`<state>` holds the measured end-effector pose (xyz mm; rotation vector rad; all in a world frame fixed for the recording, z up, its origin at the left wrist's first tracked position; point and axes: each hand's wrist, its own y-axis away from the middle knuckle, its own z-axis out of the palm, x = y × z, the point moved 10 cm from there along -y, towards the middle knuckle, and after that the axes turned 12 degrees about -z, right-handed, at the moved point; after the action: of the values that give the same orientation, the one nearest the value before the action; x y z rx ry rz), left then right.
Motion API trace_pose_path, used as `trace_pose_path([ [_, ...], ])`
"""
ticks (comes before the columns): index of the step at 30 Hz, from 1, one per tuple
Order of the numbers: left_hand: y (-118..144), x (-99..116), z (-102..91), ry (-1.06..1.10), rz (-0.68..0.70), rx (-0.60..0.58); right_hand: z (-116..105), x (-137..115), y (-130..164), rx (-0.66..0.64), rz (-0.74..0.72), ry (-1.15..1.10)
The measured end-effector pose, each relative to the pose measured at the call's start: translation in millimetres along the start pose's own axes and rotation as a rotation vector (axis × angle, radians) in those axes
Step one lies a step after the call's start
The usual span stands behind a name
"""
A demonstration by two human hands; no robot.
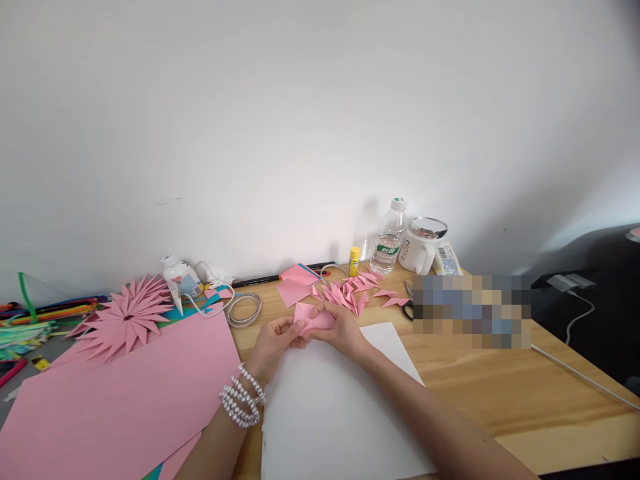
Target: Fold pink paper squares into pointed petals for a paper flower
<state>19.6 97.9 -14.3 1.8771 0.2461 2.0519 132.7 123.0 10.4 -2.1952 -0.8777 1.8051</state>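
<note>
Both forearms, cut off below, cross a white paper sheet (330, 407) where left hand (274, 344) and right hand (341, 329) fingers pinch a small folded pink paper piece (316, 318), partly hidden.

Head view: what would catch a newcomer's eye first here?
Most striking is the small pink paper piece pinched between the left hand and right hand at the middle of the wooden table. To the left, a spiky pink paper flower lies at the top of a large pink sheet. Behind the hands, a scatter of folded pink petals lies near a water bottle.
</note>
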Motion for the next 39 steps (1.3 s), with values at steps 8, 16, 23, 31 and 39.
trace_pose_path([
  [8, -0.3, -1.6, 2.3, 0.142, 0.016, -0.064, -5.0, -7.4, -2.1, 0.051, -0.079, -0.011],
  [16, -0.5, -2.0, 4.8, 0.143, 0.019, -0.09, -0.1, -7.4, -3.9, 0.015, -0.129, -0.03],
  [23, -3.6, -11.3, -3.7, 0.135, -0.031, 0.0, -3.8, -4.5, -3.3, 0.054, -0.105, -0.045],
  [31, -1.8, -9.0, -6.7, 0.158, -0.031, 0.057, -5.9, -3.1, -3.0, 0.076, -0.079, -0.05],
  [39, -0.1, -7.7, -8.7, 0.169, -0.013, 0.119, -5.5, -1.0, -2.5, 0.072, -0.08, -0.076],
])
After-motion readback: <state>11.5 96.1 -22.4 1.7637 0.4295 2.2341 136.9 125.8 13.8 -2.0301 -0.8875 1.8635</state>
